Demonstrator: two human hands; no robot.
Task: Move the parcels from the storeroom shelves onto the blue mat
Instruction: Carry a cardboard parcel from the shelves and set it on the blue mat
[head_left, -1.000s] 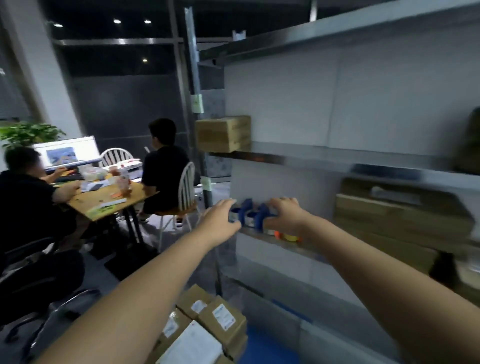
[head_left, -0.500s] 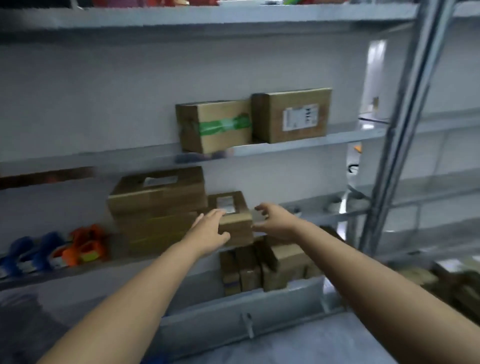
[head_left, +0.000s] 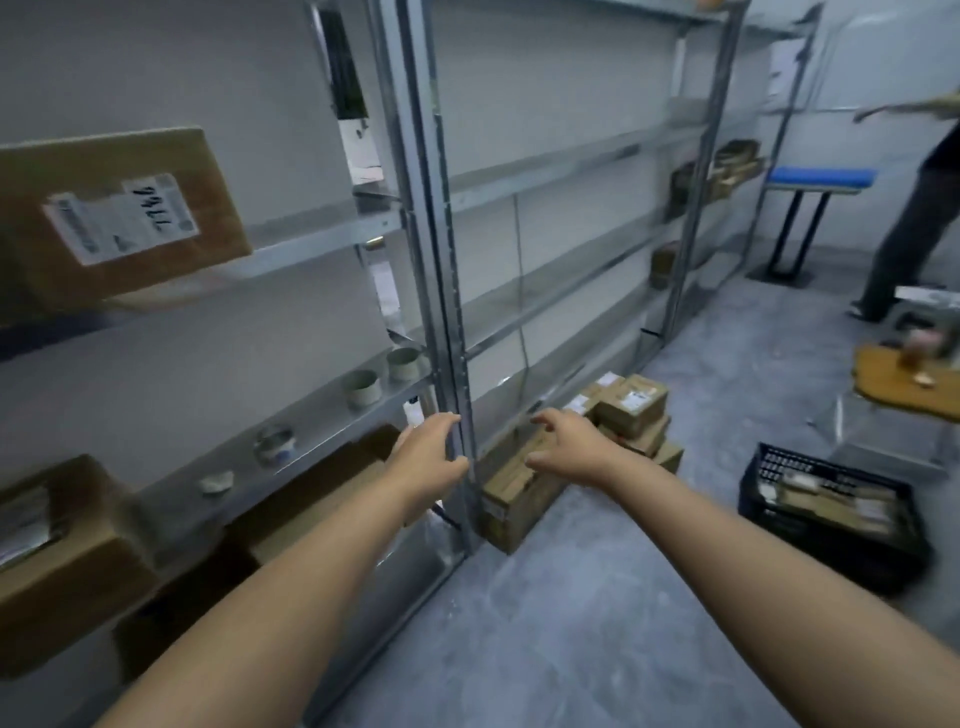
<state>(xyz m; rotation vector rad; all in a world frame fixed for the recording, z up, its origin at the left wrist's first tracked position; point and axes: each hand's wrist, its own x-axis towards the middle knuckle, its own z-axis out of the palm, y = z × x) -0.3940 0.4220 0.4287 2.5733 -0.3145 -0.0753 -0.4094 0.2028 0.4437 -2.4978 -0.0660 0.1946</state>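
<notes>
hands: left hand (head_left: 428, 457) and right hand (head_left: 566, 449) both empty, fingers loosely spread, extended forward | parcels: labelled parcel (head_left: 119, 218) on upper shelf (head_left: 311, 244), floor stack (head_left: 631, 410) beside shelf post (head_left: 441, 291) | blue pad (head_left: 821, 175), likely the mat, well apart | advice: choose 1 parcel, grip 2 opposite sides, lift level

Shelf parcel (head_left: 119, 218) brown cardboard with a white label bearing black handwriting; stacked parcels (head_left: 631, 410) same brown with white labels; shelves (head_left: 441, 260) bare silver-grey metal; wall (head_left: 545, 78) plain pale grey; floor (head_left: 571, 623) mottled grey; crate (head_left: 831, 460) black lattice; stand (head_left: 821, 175) blue top, black legs; table (head_left: 893, 379) yellow-brown.
</notes>
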